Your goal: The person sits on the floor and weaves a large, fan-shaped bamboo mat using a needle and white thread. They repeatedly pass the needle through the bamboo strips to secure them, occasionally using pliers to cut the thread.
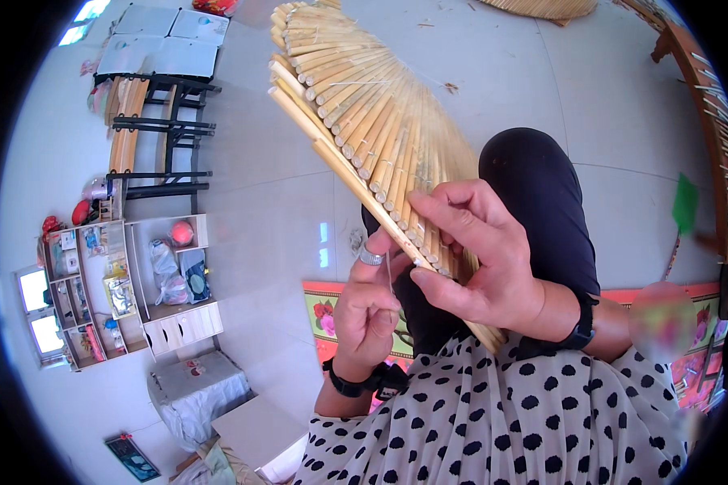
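A stiff panel of straw-coloured reed sticks (364,101), bound side by side and fanning out, slants from the top centre down to my lap. My right hand (489,259) grips its lower near edge, thumb on the outermost stick and index finger on the cut stick ends. Just left of that edge is my left hand (368,311), with a ring on one finger. Its fingers are curled on a thin pale thread (391,275) that runs up to the panel's edge. The tip of its ringed finger is partly hidden by the panel.
Dark-clad knees (538,186) lie under and beside the panel. At right stands a wooden frame (696,97) with many thin sticks. A flowered mat (323,311) lies on the tiled floor. Shelves (166,319) and black-legged folding furniture (170,125) line the left.
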A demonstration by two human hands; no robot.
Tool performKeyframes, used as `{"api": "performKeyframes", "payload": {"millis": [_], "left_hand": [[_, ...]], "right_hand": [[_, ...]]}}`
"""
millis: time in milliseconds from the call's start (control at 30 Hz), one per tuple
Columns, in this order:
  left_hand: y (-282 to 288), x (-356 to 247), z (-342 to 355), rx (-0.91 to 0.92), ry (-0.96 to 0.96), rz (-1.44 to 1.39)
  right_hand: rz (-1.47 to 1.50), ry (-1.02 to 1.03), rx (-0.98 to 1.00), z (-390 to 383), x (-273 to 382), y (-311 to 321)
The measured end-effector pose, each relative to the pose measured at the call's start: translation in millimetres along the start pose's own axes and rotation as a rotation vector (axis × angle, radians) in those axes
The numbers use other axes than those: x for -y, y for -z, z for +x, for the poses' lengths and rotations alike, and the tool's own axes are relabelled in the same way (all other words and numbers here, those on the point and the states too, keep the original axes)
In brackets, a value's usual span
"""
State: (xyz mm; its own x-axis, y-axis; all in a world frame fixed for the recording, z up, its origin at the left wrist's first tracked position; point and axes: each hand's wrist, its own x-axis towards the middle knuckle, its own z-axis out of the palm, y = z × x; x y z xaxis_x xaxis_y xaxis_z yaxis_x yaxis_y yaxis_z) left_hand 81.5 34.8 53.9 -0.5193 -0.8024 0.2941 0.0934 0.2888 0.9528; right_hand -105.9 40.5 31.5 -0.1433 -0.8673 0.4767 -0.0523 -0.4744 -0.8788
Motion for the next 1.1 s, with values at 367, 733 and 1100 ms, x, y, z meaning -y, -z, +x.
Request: {"api": "performKeyframes", "payload": {"millis": [367, 733, 1100], "left_hand": [[-2, -16, 33, 0.017, -0.022, 0.075], [7, -22, 48, -0.113, 0.082, 0.262], [8, -1, 49, -0.108, -0.003, 0.240]], "right_hand": [[-0.023, -0.033, -0.039, 2, -1, 16], [-0.165, -0.082, 0.030, 4, 8, 32], [-0.137, -0.207, -0.063, -7, 8, 30]]}}
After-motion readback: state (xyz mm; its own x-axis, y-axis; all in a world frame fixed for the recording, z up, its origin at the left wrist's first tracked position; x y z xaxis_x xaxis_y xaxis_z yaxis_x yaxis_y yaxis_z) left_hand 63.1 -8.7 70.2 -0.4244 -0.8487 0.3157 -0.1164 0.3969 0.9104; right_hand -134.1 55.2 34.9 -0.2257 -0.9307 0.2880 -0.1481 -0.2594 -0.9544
